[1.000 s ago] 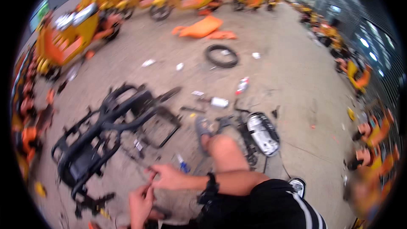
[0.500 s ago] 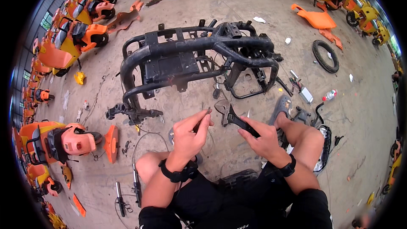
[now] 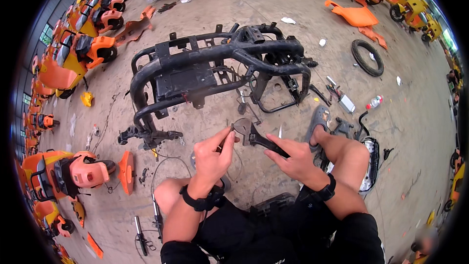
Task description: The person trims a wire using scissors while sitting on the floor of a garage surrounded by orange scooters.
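Observation:
My right hand [image 3: 297,160] is closed around the handle of a dark adjustable wrench [image 3: 265,142]. The wrench's jaw end points left. In my left hand [image 3: 213,155] a small dark metal piece [image 3: 233,128] is pinched between thumb and fingertips, mostly hidden. Its tip is right beside the wrench jaws; whether they touch I cannot tell. Beyond my hands a bare black scooter frame [image 3: 193,57] lies on the concrete floor, with brackets and a flat black tray in its middle.
A tyre [image 3: 367,57], a silver box with wires [image 3: 346,103] and a plastic bottle [image 3: 375,102] lie to the right. Shock absorbers [image 3: 140,234] are at the lower left. Orange-yellow scooters [image 3: 78,61] line the left side. An orange panel [image 3: 352,13] lies at the far right.
The wrench has moved left toward my left hand, so its jaws are now by the small metal piece. The whole view has shifted slightly, moving the frame left in the picture.

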The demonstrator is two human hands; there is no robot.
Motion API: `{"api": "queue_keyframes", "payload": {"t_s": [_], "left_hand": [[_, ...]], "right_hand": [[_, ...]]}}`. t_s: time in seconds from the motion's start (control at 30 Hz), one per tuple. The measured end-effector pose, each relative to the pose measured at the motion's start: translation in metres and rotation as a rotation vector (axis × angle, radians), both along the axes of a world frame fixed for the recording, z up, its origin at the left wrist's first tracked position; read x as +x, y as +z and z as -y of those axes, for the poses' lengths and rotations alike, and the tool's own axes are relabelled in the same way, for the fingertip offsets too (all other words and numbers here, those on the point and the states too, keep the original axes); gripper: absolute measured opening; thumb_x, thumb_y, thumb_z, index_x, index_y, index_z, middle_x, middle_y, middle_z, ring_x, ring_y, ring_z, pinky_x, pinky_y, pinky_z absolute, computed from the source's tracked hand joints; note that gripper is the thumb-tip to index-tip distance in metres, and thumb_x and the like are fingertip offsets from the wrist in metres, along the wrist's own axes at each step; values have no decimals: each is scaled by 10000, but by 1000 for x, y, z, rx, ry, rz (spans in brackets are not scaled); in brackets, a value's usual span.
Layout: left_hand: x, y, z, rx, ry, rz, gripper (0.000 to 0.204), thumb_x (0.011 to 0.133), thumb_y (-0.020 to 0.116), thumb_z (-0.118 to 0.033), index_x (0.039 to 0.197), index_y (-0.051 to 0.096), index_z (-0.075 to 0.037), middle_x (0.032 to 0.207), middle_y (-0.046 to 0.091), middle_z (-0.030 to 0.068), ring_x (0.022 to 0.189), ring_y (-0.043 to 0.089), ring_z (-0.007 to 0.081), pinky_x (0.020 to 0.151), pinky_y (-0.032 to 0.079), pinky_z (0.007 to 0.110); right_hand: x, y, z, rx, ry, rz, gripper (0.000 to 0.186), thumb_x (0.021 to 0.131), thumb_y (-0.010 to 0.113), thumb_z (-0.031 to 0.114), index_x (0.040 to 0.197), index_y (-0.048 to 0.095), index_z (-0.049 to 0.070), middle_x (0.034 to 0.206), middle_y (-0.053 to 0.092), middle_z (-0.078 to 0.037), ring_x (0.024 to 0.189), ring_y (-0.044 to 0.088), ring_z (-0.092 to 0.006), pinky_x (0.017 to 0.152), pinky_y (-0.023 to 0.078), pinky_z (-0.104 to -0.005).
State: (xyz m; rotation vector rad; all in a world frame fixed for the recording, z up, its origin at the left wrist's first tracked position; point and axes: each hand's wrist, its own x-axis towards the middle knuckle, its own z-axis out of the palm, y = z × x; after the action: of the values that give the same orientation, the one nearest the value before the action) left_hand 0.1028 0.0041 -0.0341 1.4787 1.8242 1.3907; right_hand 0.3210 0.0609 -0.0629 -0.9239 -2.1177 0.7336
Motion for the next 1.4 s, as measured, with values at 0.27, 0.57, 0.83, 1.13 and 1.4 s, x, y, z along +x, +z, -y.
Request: {"api": "queue_keyframes", "payload": {"t_s": [0.27, 0.57, 0.83, 1.13, 1.4], "left_hand": [[1, -2, -3, -162, -115, -102, 182, 915, 642, -98, 1000, 717, 44, 722, 721, 91, 527, 602, 93, 497, 480, 242], [0, 1, -5, -355, -286, -204, 168, 894, 649, -105, 943, 710, 44, 694, 708, 113, 556, 643, 155, 550, 494, 299], [-14, 2, 6, -353, -149, -71, 191, 926, 641, -111, 1010, 709, 47, 759, 714, 83, 573, 600, 81, 490, 473, 218], [-6, 14, -7, -382, -11, 211, 171, 916, 640, -48, 1020, 698, 76, 819, 728, 125, 612, 632, 107, 533, 501, 219], [5, 3, -12, -343, -55, 235, 211, 964, 591, -38, 1102, 632, 117, 794, 681, 163, 560, 578, 128, 518, 457, 221]], "right_hand": [[10, -22, -20, -532, -87, 148, 320, 853, 711, 317, 1044, 717, 61, 851, 704, -153, 749, 682, -327, 666, 531, -394], [26, -251, -3, -596, 108, 890, 314, 800, 669, 338, 961, 743, 78, 907, 712, -183, 884, 686, -370, 812, 551, -470], [31, -314, 40, -669, 51, 932, 239, 810, 673, 304, 954, 749, 129, 920, 709, -169, 898, 675, -361, 808, 545, -461], [20, -354, 0, -775, -657, 645, 237, 824, 706, 297, 967, 689, 109, 944, 706, -154, 916, 673, -357, 803, 531, -482], [11, -371, -11, -909, -872, 609, 245, 801, 732, 258, 993, 659, 126, 993, 707, -129, 978, 665, -352, 847, 517, -468]]}}
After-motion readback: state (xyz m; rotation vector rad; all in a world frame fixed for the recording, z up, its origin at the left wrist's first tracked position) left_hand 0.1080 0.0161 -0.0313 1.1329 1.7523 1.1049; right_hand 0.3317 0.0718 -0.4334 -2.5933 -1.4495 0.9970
